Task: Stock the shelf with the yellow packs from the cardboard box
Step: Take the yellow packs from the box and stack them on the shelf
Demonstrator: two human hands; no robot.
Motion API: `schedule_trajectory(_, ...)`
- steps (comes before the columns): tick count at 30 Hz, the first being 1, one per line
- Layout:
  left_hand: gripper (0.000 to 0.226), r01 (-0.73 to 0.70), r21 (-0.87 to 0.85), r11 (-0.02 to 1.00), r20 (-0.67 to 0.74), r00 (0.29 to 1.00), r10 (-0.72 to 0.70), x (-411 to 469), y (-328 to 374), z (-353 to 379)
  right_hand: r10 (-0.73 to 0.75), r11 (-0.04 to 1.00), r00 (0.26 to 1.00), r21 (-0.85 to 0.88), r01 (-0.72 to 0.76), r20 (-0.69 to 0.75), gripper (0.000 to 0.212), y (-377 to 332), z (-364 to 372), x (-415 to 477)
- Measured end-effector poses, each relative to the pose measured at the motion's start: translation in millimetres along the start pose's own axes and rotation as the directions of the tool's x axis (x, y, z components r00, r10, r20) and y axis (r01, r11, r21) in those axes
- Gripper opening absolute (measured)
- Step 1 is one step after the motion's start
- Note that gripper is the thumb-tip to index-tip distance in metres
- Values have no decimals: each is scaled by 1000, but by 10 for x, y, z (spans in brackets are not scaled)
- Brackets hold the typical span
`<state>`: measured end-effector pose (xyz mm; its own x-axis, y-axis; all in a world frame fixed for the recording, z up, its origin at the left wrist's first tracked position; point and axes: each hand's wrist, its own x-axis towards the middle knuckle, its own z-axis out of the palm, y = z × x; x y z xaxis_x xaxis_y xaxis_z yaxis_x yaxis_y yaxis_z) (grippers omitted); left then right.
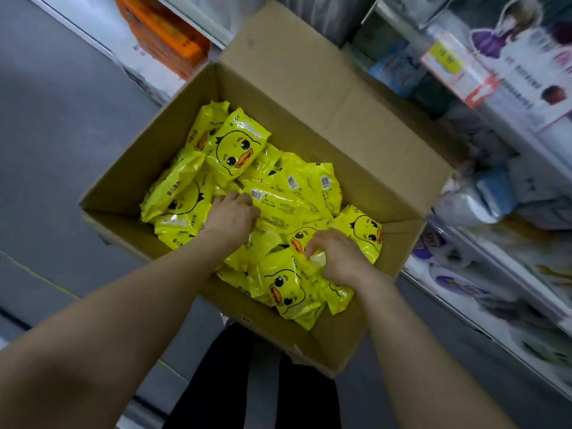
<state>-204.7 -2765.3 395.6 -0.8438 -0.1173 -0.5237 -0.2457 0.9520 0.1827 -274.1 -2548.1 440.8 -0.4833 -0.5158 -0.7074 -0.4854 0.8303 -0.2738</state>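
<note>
Deep in the box (278,97), gripping a barcode pack (278,209) with the left hand (232,215), pinching a duck pack (300,241) with the right hand (337,255)

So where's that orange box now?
Head view, upper left: the orange rectangular box sits on white shelving, just beyond the far-left corner of the open brown cardboard box.

yellow packs (235,150) with orange-billed duck faces, brown cardboard box (309,97)
</note>
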Motion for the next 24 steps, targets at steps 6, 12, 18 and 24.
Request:
schedule_trajectory(6,19,-122,-173,977,-185,979,89,85,102,-13,281,894,945,404,-195,-165,50,21,30,-16)
schedule_trajectory(12,26,42,-336,941,-202,973,-115,130,198,-95,263,948,930,250,-199,-257,38,93,46,106)
schedule_trajectory(18,105,157,-387,909,175,980,-95,67,226,163,287,951,945,-72,-301,-159,85,-90,175,144)
schedule_trajectory(24,90,144,-455,879,94,989,-114,117,325,260,409,910,904,129,-394,-125,80,-156,154,252)
